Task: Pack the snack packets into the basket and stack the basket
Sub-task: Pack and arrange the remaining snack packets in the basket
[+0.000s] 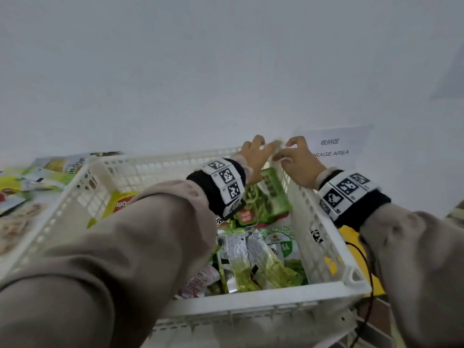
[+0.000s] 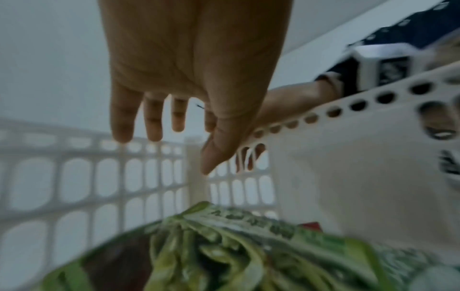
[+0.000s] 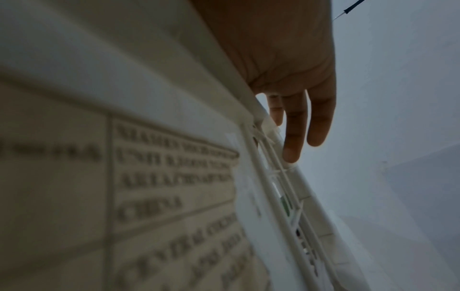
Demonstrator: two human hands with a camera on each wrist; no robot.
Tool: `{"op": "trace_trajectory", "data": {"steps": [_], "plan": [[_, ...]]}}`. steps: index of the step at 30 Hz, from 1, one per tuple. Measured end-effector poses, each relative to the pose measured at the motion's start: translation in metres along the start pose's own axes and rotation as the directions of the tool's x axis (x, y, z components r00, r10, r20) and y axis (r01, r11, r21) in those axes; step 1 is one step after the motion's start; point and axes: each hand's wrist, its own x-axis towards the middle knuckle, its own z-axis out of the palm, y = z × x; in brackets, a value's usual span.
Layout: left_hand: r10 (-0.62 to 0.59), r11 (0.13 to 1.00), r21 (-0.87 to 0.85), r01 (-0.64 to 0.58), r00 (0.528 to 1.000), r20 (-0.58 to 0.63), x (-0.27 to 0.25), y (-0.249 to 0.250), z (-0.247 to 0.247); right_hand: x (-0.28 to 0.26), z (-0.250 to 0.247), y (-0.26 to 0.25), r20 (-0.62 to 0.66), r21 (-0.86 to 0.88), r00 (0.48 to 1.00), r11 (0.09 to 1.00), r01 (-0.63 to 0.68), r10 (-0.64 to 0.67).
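The white perforated plastic basket [image 1: 319,237] is sitting on the pale table [image 1: 175,84], filling the near centre of the head view, with its far right corner under both hands. Green and silver snack packets [image 1: 261,262] are lying heaped inside it on the right, a larger green packet [image 1: 266,197] is leaning near the far right corner, and a yellow and red packet [image 1: 118,204] is lying on the left. The left hand [image 1: 253,156] is reaching over the far rim with fingers [image 2: 154,118] spread and nearly straight, gripping nothing. The right hand [image 1: 298,162] is hovering at the same corner outside the right wall, fingers [image 3: 296,126] loosely extended, holding nothing. More snack packets [image 1: 32,182] are lying scattered on the table to the left. A white paper sign [image 1: 334,146] is lying flat far right.
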Motion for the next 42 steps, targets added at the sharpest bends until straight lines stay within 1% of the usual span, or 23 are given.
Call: {"op": "trace_trajectory", "data": {"steps": [1,2,3,4,6,7,8,11,14,17,21,22,24,26,28,30,32,34,36,37,40,42], "plan": [[0.003,1.000,0.030,-0.002,1.000,-0.006,-0.002,0.003,0.001,0.000,0.000,0.000,0.001,0.006,1.000,1.000,0.003,-0.003],[-0.022,0.999,0.035,0.022,1.000,0.010,-0.004,0.006,0.002,0.000,0.000,0.000,-0.002,0.012,1.000,1.000,0.003,-0.003],[-0.061,0.997,0.040,0.059,0.997,0.055,-0.006,0.007,0.004,0.001,0.000,0.001,-0.008,0.021,1.000,1.000,-0.001,0.001],[-0.093,0.993,0.080,0.083,0.988,0.123,-0.006,0.007,0.009,0.001,0.000,0.001,-0.014,0.030,1.000,1.000,-0.006,0.006],[-0.127,0.981,0.175,0.077,0.947,0.294,-0.006,0.003,0.021,0.002,0.001,0.001,-0.016,0.041,1.000,0.999,-0.010,0.010],[-0.124,0.977,0.205,0.052,0.926,0.357,-0.006,0.000,0.026,0.002,0.001,0.001,-0.015,0.045,1.000,0.999,-0.010,0.011],[-0.113,0.975,0.220,0.029,0.917,0.382,-0.005,-0.003,0.031,0.002,0.002,0.001,-0.015,0.050,1.000,0.999,-0.009,0.010],[-0.115,0.973,0.228,0.032,0.924,0.365,-0.001,-0.009,0.039,0.002,0.002,0.002,-0.018,0.065,1.000,0.998,-0.007,0.008],[-0.100,0.967,0.256,0.008,0.932,0.348,0.000,-0.008,0.037,0.002,0.001,0.002,-0.019,0.075,1.000,0.997,-0.007,0.009],[-0.115,0.968,0.250,0.037,0.945,0.305,-0.001,-0.004,0.030,0.002,0.001,0.002,-0.017,0.068,1.000,0.998,-0.012,0.013],[-0.148,0.983,0.150,0.110,0.951,0.271,0.003,-0.007,0.036,0.002,0.001,0.001,-0.014,0.050,1.000,0.999,-0.007,0.007],[-0.161,0.982,0.141,0.127,0.949,0.269,0.004,-0.008,0.038,0.002,0.001,0.001,-0.013,0.047,1.000,0.999,-0.007,0.007],[-0.163,0.980,0.156,0.122,0.944,0.287,0.004,-0.007,0.033,0.001,0.001,0.001,-0.011,0.047,1.000,0.999,-0.011,0.011],[-0.139,0.985,0.143,0.099,0.942,0.306,0.002,-0.009,0.015,0.001,0.001,0.001,-0.015,0.058,1.000,0.998,-0.015,0.016],[-0.096,0.995,0.070,0.077,0.941,0.323,-0.003,-0.017,-0.014,0.001,0.001,0.002,-0.019,0.068,1.000,0.997,-0.019,0.020],[-0.079,0.996,-0.013,0.086,0.953,0.291,-0.012,-0.033,-0.045,0.001,0.001,0.002,-0.016,0.078,1.000,0.997,-0.021,0.022],[-0.104,0.985,-0.111,0.134,0.966,0.236,-0.024,-0.054,-0.069,0.002,0.002,0.002,-0.010,0.083,1.000,0.996,-0.015,0.016],[-0.150,0.967,-0.174,0.186,0.968,0.199,-0.040,-0.075,-0.081,0.003,0.002,0.002,-0.010,0.083,1.000,0.997,-0.010,0.011],[-0.194,0.966,-0.133,0.223,0.960,0.203,-0.056,-0.095,-0.078,0.004,0.003,0.003,-0.020,0.085,1.000,0.996,-0.007,0.009],[-0.211,0.967,-0.092,0.238,0.949,0.233,-0.063,-0.105,-0.071,0.004,0.004,0.003,-0.026,0.086,1.000,0.996,-0.004,0.007],[-0.292,0.949,-0.001,0.314,0.884,0.366,-0.080,-0.122,-0.042,0.004,0.003,0.002,-0.028,0.063,1.000,0.998,-0.002,0.004],[-0.329,0.936,0.015,0.351,0.857,0.396,-0.084,-0.126,-0.024,0.004,0.002,0.001,-0.022,0.029,1.000,1.000,-0.009,0.010]]}}
